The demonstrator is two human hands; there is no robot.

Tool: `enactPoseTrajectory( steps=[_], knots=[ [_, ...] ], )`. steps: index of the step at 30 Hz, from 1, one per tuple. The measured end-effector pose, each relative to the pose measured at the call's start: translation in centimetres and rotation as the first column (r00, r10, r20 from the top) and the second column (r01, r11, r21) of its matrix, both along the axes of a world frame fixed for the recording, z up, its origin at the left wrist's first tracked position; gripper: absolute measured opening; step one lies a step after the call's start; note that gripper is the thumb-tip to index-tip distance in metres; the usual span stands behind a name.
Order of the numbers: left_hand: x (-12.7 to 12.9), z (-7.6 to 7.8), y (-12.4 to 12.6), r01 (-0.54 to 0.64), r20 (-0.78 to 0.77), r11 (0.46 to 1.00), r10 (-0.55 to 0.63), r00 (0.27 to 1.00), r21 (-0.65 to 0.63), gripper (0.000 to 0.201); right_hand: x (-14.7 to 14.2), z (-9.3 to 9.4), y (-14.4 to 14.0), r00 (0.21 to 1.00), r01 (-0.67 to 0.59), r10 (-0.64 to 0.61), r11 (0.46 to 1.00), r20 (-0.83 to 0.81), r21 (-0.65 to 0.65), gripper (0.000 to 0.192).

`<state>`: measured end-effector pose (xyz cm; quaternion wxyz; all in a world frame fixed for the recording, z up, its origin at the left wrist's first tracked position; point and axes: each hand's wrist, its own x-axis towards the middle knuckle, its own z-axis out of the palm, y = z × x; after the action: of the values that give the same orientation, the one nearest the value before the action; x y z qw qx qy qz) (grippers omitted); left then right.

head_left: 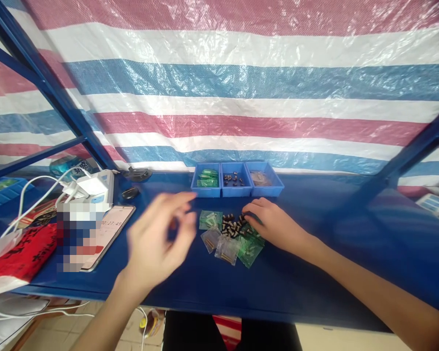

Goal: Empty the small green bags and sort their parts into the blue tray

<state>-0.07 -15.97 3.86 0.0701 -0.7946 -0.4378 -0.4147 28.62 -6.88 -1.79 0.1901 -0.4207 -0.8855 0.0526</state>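
Red bag (36, 253) and phone (111, 234) on the blue bench (278, 292), nine o'clock from the dark parts (234, 226); left hand (157, 239) closer in at nine, thumb and fingers wide apart; bins (237, 192) at twelve, before striped sheeting (241, 83); right hand (272, 222) at three, fingertips at the parts' edge, grip impossible to tell.
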Motion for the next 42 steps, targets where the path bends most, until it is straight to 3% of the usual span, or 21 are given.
enactPoseTrajectory(
  steps=[2,4,7,10,15,19,34,42],
  knots=[
    [1.5,0.0,4.5,0.062,-0.215,0.985,-0.095,0.972,-0.159,0.036,0.0,-0.2,-0.1,0.999,-0.008,0.008,1.000,0.033,0.000,0.018],
    [2.9,-0.4,8.1,0.063,-0.410,0.957,-0.180,0.894,-0.285,0.034,-0.2,-0.4,-0.2,0.999,-0.013,0.012,1.000,0.052,0.011,0.017],
    [4.3,-1.7,11.5,0.004,-0.517,0.958,-0.159,0.841,-0.287,0.029,-0.4,-0.6,-0.2,0.999,-0.008,0.007,1.000,0.039,0.019,0.016],
    [4.9,-3.4,12.9,0.087,-0.468,0.979,-0.166,0.868,-0.185,0.030,-0.5,-0.7,0.0,1.000,0.000,0.000,1.000,-0.011,0.007,0.016],
    [4.8,-6.2,12.9,0.168,-0.236,0.970,-0.207,0.949,-0.175,0.025,-0.5,-0.9,0.2,0.998,-0.007,0.006,1.000,-0.067,-0.021,0.015],
    [4.9,-7.2,12.7,0.193,-0.141,0.951,-0.231,0.963,-0.242,0.024,-0.5,-0.8,0.2,0.998,-0.015,0.014,1.000,-0.060,-0.020,0.016],
    [5.1,-6.8,12.5,0.189,-0.194,0.954,-0.236,0.952,-0.233,0.022,-0.5,-0.8,0.1,0.998,-0.019,0.019,1.000,-0.059,0.000,0.021],
    [5.0,-6.6,12.2,0.236,-0.257,0.954,-0.279,0.925,-0.187,0.021,-0.7,0.0,-0.1,0.957,0.005,-0.012,1.000,-0.290,-0.024,0.018]
  ],
)
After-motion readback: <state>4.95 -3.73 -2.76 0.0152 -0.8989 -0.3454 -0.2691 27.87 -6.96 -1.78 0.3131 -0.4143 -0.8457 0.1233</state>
